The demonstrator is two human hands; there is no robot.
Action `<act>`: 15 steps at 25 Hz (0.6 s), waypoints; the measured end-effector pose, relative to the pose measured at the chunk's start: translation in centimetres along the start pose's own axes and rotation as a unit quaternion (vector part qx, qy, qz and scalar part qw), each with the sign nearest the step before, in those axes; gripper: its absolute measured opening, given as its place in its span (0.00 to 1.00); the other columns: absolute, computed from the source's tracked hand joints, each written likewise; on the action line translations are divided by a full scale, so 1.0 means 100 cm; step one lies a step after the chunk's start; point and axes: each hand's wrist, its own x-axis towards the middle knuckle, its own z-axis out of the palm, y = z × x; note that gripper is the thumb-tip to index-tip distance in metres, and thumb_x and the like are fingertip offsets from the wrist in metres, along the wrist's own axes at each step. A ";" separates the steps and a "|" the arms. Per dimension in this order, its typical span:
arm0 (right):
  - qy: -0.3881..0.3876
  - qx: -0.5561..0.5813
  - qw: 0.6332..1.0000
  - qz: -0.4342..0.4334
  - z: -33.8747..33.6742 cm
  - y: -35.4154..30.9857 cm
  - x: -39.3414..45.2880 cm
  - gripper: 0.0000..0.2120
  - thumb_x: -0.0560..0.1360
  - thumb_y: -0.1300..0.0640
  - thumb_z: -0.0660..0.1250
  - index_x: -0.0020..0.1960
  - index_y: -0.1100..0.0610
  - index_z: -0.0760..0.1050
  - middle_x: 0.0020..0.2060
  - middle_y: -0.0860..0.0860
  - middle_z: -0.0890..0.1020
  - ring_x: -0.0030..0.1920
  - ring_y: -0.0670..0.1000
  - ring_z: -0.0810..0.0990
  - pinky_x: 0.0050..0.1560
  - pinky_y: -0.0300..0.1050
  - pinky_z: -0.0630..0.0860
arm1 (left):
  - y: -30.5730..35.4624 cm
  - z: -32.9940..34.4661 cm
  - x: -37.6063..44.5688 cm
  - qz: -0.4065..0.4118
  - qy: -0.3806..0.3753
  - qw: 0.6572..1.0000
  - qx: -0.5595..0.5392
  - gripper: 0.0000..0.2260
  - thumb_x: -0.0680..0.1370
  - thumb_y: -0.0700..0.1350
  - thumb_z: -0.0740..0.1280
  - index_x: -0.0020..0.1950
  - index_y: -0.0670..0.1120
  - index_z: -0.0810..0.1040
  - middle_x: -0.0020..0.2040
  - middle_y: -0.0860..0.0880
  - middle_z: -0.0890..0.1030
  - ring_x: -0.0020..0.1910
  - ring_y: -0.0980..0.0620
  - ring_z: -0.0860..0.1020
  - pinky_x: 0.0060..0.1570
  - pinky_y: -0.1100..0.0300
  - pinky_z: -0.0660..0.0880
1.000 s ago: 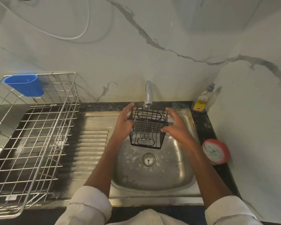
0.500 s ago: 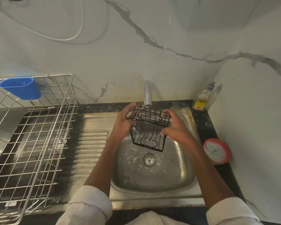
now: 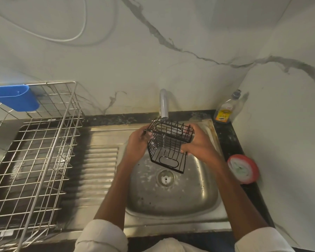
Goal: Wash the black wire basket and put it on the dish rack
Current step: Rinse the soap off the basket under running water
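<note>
We hold the black wire basket [image 3: 168,145] over the sink [image 3: 173,197], tilted, left hand [image 3: 137,143] and right hand [image 3: 198,142] each clamped on a side. Behind it, the tap [image 3: 163,104] runs water through its open grid.

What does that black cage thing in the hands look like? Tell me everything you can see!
The black wire basket is a small boxy cage of thin dark wire, painted metal by the look of it, with an oval loop worked into two of its sides. It is held tilted over the sink, right under the tap, and a thin stream of water runs down through it. The left hand grips one side and the right hand grips the other. Nothing is inside it.
</note>
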 end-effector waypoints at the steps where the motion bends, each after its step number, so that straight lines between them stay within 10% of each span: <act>1: -0.011 0.001 1.000 0.003 0.002 0.000 0.000 0.36 0.61 0.67 0.75 0.65 0.47 0.70 0.51 0.47 0.83 0.44 0.50 0.86 0.41 0.57 0.85 | -0.004 -0.002 -0.002 -0.003 0.010 1.000 0.017 0.14 0.86 0.38 0.65 0.71 0.45 0.81 0.56 0.52 0.86 0.56 0.56 0.84 0.54 0.71 0.76; 15: 0.068 -0.008 0.997 0.030 -0.004 0.010 -0.017 0.33 0.59 0.52 0.78 0.62 0.48 0.71 0.48 0.47 0.84 0.44 0.50 0.85 0.38 0.53 0.85 | 0.008 0.018 0.021 -0.007 0.030 0.998 0.062 0.05 0.84 0.44 0.71 0.51 0.49 0.88 0.42 0.51 0.87 0.44 0.43 0.86 0.51 0.42 0.83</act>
